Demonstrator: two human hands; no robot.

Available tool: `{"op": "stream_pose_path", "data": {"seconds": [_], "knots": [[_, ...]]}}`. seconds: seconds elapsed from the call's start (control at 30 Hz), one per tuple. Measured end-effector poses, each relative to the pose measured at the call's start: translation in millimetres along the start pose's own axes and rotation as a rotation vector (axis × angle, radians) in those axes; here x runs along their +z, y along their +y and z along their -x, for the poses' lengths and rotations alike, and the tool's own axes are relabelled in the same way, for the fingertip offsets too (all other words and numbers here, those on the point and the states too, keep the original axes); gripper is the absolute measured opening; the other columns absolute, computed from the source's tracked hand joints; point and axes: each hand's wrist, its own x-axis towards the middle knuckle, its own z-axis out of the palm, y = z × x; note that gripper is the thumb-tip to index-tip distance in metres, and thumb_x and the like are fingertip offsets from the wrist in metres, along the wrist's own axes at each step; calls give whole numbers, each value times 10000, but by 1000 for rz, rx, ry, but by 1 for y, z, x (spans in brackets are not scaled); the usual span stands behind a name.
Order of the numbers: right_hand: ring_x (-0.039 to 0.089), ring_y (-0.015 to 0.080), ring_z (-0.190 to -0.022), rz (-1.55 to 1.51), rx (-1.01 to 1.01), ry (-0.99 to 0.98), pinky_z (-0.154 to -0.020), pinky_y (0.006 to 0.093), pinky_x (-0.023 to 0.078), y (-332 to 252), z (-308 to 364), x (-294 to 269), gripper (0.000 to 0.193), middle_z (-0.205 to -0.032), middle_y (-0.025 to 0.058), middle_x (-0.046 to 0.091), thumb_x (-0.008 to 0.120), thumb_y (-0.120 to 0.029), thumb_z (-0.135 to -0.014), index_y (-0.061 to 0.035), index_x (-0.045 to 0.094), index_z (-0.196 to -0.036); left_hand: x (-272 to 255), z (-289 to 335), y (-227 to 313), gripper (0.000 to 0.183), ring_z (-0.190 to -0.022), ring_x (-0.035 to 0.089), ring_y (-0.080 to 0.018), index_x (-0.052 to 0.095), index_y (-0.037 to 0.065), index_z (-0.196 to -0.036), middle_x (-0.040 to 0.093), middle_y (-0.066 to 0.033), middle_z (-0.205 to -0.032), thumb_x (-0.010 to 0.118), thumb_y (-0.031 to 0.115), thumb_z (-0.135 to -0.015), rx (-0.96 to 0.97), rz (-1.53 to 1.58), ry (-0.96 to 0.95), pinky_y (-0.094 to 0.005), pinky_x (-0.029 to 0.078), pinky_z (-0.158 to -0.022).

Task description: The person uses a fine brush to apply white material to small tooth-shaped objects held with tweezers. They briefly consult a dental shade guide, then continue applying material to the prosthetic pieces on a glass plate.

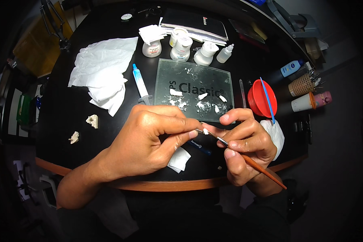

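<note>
My left hand (155, 135) is closed, thumb and forefinger pinching at a small white tooth-like piece (206, 131). Whether a thin holder sits between fingers and piece is hard to make out. My right hand (248, 141) grips a fine paintbrush (254, 164) with a reddish wooden handle and metal collar. The brush's tip reaches the white piece or lies right beside it. Just beyond both hands is a glass slab (193, 74) carrying several small mounds of white paste (175, 92). Below the fingers, a dark blue pen-like stick (201, 147) lies on the table, partly hidden.
White jars (181, 49) and a dropper bottle (225, 53) stand behind the slab. A syringe (140, 82) and crumpled tissue (102, 60) lie left, near two tooth models (92, 121). To the right, a red bowl (256, 99) has a blue stick (267, 101) across it.
</note>
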Motion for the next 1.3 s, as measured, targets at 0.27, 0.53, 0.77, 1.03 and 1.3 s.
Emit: {"op": "stream_pose_path", "data": {"seconds": [0.27,0.53,0.77,1.03,1.3], "knots": [[647,347,-1108,-24,18,23,-895,486,671,0,2,1,142,-884,172,638,608,106,-817,50,622,-947,1,0,-1,197,-704,703,-153,792,-13,-1095,741,-109,-838,742,-18,-905,-13,3,-5,-261,515,-611],[647,349,-1108,-60,30,26,-907,495,661,-1,3,-1,146,-878,170,641,615,95,-814,48,623,-952,0,0,0,192,-708,705,-158,800,-2,-1082,741,-107,-826,747,-19,-898,-10,-4,-1,-267,515,-614],[650,352,-1100,-59,46,31,-906,487,660,0,3,-1,138,-872,166,641,615,88,-815,43,625,-945,1,0,-2,188,-702,697,-160,800,-5,-1075,738,-111,-819,749,-20,-895,-7,-4,5,-270,514,-613],[659,346,-1074,-30,33,35,-895,475,665,1,2,0,146,-853,159,639,611,93,-802,40,619,-938,1,-1,0,194,-676,683,-151,800,0,-1085,734,-103,-816,750,-18,-898,-24,-2,0,-268,505,-600],[659,348,-1073,-58,56,50,-871,477,676,3,4,-2,164,-817,146,638,609,99,-798,39,615,-950,2,0,-2,192,-697,677,-137,801,3,-1074,730,-97,-841,761,-32,-889,-5,22,11,-257,502,-600]]}}
